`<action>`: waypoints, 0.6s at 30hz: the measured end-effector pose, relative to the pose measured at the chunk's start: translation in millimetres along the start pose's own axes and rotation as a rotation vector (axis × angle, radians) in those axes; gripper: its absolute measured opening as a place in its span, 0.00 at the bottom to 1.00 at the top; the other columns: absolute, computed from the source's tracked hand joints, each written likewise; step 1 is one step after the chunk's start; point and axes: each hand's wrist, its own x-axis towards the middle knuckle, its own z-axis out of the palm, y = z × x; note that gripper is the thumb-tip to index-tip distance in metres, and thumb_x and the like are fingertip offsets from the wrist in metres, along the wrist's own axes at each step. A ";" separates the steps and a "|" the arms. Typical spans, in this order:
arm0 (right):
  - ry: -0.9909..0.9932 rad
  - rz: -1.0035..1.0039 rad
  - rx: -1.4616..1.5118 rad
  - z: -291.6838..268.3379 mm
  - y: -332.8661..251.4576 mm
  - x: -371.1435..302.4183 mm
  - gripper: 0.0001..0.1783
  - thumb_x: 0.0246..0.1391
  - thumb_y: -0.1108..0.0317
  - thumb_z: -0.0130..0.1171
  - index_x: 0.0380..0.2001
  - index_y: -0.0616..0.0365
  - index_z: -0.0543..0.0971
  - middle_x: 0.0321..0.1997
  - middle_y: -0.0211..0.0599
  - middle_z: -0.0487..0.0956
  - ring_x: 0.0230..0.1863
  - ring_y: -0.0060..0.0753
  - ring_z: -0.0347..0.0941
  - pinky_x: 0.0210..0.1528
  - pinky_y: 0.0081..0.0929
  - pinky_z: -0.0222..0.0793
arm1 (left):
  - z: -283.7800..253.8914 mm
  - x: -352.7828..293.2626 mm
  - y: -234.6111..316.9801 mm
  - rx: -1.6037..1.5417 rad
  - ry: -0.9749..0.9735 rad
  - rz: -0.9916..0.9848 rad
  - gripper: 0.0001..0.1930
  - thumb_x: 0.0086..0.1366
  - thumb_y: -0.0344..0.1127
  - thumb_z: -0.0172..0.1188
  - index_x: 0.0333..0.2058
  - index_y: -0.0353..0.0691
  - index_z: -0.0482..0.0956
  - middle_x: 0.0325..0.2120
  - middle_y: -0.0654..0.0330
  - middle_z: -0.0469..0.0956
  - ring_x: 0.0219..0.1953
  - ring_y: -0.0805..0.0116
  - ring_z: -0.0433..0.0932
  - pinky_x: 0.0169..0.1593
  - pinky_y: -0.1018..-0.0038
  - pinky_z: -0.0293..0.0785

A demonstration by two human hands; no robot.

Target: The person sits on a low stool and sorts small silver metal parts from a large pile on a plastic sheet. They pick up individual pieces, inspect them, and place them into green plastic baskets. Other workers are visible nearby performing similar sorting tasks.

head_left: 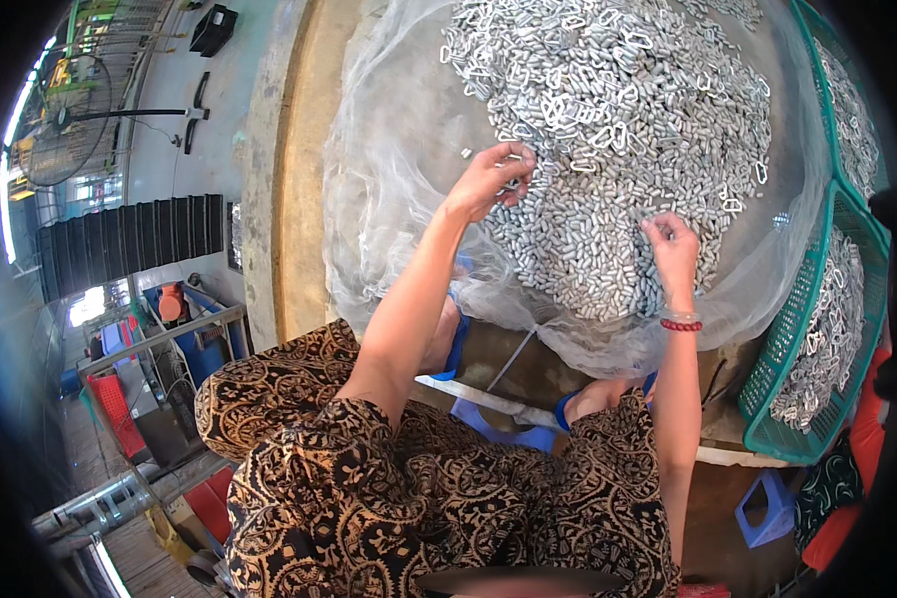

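A wide heap of small silver metal pieces (pixel 588 239) lies on a sheet of clear plastic (pixel 399 130). Among them, mostly toward the far side, are larger open metal loops (pixel 618 135) shaped like carabiners or chain links. Over the heap's left edge my left hand (pixel 493 181) is held with curled fingers. My right hand (pixel 673 239), a red bead bracelet at its wrist, hovers over the near right part with thumb and fingertips pinched together. Whatever either hand may hold is too small or hidden to make out.
Two green plastic baskets (pixel 789 339) with similar metal links stand along the right side. A blue plastic stool (pixel 767 508) is at the lower right, beside another person's patterned clothing (pixel 829 488). A concrete ledge (pixel 287 179) runs on the left, with a fan (pixel 70 120) beyond it.
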 end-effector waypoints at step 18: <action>-0.470 0.170 2.125 -46.5 -34.3 -49.6 0.08 0.54 0.71 0.49 0.28 0.62 0.62 0.29 0.43 0.63 0.30 0.33 0.62 0.06 0.11 0.59 | 12.1 34.4 -57.8 1.096 0.341 0.180 0.16 0.50 0.47 0.66 0.30 0.40 0.81 0.28 0.49 0.80 0.36 0.51 0.78 0.42 0.63 0.72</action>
